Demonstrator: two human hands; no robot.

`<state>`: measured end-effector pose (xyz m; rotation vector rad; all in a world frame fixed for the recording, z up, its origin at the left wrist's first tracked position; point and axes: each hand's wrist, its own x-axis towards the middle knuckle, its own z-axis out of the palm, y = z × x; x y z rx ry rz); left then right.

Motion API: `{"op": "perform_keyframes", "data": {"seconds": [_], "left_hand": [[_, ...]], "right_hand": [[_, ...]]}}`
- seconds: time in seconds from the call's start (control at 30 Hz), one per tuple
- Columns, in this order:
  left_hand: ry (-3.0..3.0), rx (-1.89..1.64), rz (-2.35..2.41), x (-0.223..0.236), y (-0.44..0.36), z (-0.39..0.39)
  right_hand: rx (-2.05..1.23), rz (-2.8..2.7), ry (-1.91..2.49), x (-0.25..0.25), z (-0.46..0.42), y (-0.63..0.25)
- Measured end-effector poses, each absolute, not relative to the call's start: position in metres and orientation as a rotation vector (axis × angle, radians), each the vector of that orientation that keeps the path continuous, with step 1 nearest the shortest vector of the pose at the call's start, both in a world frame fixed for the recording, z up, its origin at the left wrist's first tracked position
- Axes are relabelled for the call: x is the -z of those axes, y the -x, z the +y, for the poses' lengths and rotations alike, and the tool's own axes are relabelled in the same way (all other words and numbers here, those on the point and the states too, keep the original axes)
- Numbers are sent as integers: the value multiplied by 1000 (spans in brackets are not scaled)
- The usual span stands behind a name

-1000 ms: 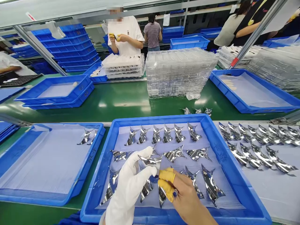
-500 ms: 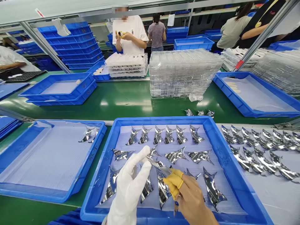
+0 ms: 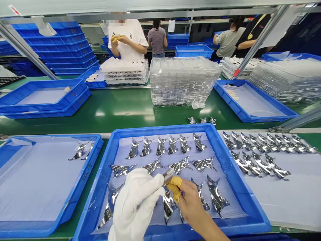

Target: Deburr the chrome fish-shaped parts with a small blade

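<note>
My left hand [image 3: 137, 201], in a white glove, pinches one end of a shiny curved chrome part [image 3: 168, 174]. On the other end are the fingers of my right hand [image 3: 187, 197], which wears yellow finger cots and a ring. The piece is tilted and partly covered by the fingertips. Below both hands lies a blue tray [image 3: 250, 194] lined with white sheeting. Rows of similar chrome parts rest in it, such as a large pointed one [image 3: 217, 195] at the right and a smaller one [image 3: 200, 142] in the back row. My gloved hand hides some of them.
More chrome parts [image 3: 260, 164] lie on white sheeting at the right. To the left, a lined blue tray [image 3: 82, 180] holds two parts. Stacked clear plastic trays [image 3: 183, 83] stand across the green bench [image 3: 120, 113]. A co-worker [image 3: 132, 40] stands behind it, and other people are further back.
The view has shifted, so the scene sits further left. The chrome part between my hands has turned more upright, and my left hand has rolled so its back faces up.
</note>
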<state>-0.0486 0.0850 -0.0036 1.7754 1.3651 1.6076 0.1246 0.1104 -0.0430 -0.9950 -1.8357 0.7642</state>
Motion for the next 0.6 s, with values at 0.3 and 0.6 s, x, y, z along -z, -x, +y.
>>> {"op": "perform_keyframes", "data": {"seconds": [0.3, 0.6], "left_hand": [[-1924, -1488, 1311, 2, 65, 89], [-1350, -1606, 1522, 8, 44, 83]], "right_hand": [[-1131, -1684, 986, 27, 110, -121], [-1401, -1486, 996, 27, 111, -122]]}}
